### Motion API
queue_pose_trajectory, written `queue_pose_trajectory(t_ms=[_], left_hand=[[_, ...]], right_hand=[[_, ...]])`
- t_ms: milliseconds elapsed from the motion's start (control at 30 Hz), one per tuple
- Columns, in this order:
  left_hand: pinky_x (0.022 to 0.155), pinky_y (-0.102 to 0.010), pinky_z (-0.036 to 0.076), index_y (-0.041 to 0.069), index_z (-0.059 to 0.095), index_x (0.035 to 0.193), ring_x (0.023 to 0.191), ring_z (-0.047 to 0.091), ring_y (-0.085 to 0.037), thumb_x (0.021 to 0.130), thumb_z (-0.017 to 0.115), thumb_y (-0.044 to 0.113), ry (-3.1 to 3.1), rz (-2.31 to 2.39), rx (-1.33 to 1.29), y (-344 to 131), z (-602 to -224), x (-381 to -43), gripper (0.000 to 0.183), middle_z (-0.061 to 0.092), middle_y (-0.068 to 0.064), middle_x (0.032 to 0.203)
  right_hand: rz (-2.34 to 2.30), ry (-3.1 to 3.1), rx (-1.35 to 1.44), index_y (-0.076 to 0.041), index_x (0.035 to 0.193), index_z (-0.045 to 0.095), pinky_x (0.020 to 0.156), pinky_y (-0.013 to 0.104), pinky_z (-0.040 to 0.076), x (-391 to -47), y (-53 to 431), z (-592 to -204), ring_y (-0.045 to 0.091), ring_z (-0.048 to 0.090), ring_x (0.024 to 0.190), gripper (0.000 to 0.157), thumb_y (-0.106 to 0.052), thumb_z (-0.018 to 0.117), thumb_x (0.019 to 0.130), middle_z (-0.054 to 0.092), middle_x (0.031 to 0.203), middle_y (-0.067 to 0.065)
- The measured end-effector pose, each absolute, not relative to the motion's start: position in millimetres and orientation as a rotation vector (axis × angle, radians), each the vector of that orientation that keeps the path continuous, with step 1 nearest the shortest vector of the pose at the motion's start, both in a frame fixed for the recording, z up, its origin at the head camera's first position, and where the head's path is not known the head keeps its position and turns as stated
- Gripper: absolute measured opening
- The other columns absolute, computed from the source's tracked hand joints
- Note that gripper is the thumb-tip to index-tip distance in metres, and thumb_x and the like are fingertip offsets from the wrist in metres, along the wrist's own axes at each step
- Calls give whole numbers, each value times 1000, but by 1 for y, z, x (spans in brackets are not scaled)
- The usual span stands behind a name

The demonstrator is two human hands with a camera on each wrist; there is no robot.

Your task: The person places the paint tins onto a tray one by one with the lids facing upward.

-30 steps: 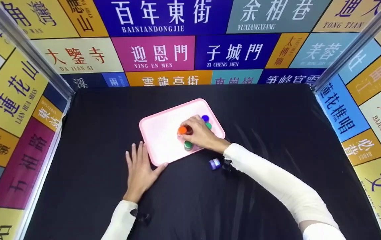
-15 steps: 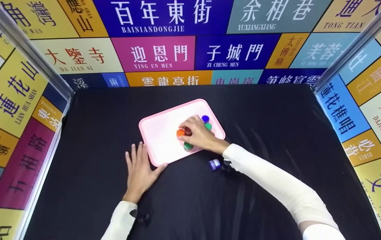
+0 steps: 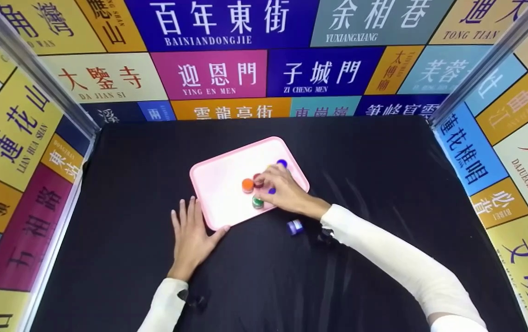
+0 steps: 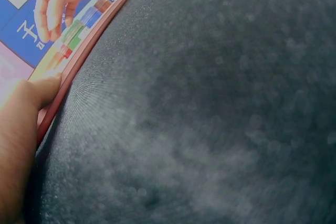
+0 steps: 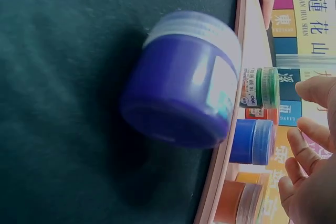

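On the pink tray stand several small paint jars, among them an orange jar, a dark red jar, a green-lidded jar and a blue jar. My right hand hovers over them, hiding some. Its fingers are loosely bent and apart, with nothing between them in the right wrist view. Another blue jar stands just below it. My left hand lies spread at the tray's left side, its thumb against the near rim.
A purple jar lies on its side on the black cloth, just outside the tray's near edge. Panels with printed characters rise behind and at both sides.
My right hand has let go of the orange jar and shifted right over the other jars. The orange jar now stands beside the dark red one. My left hand stays at the tray.
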State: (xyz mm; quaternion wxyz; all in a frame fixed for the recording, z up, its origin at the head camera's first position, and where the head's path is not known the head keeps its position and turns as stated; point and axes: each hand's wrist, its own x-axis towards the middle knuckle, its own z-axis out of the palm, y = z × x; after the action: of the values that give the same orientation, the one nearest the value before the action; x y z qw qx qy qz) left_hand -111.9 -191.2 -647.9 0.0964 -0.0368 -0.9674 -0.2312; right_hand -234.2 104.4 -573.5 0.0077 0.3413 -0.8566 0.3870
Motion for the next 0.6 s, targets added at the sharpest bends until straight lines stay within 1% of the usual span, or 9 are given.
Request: queue_pose_trajectory(t_ms=[100, 233, 300, 500, 600], left_hand=[[133, -67, -2, -6, 31, 170, 168, 12, -50, 91, 73, 77, -2868, -693, -108, -192, -648, -112, 122, 29, -27, 177], [134, -67, -3, -5, 30, 170, 168, 11, -49, 91, 73, 77, -2874, -694, -103, -192, -648, -112, 122, 29, -27, 177], [134, -67, -3, -5, 29, 171, 168, 11, -49, 91, 72, 77, -2877, -693, -102, -192, -648, -112, 122, 29, -27, 177], [133, -67, -2, -4, 29, 171, 168, 11, -50, 92, 72, 76, -2877, -700, -107, -192, -650, -111, 121, 29, -27, 177], [133, -68, -2, -5, 30, 170, 168, 11, -50, 92, 73, 75, -2868, -709, -113, -191, -651, -111, 120, 28, -27, 177]], right_hand=[[1220, -2690, 1048, 0, 118, 80, 112, 54, 39, -229, 114, -573, 35, 54, 123, 28, -13, 84, 93, 74, 116, 18], [1208, -2712, 1008, 0, 122, 79, 111, 52, 42, -223, 126, -573, 35, 53, 126, 33, -16, 86, 93, 74, 123, 15], [1209, -2715, 996, 1, 121, 78, 110, 51, 43, -220, 132, -574, 35, 54, 125, 35, -18, 87, 93, 74, 122, 15], [1238, -2702, 978, -3, 116, 79, 99, 45, 46, -210, 147, -574, 29, 55, 112, 29, -19, 89, 94, 71, 106, 17], [1270, -2686, 988, -2, 117, 79, 98, 46, 52, -205, 154, -573, 29, 57, 113, 30, -16, 89, 93, 72, 108, 19]])
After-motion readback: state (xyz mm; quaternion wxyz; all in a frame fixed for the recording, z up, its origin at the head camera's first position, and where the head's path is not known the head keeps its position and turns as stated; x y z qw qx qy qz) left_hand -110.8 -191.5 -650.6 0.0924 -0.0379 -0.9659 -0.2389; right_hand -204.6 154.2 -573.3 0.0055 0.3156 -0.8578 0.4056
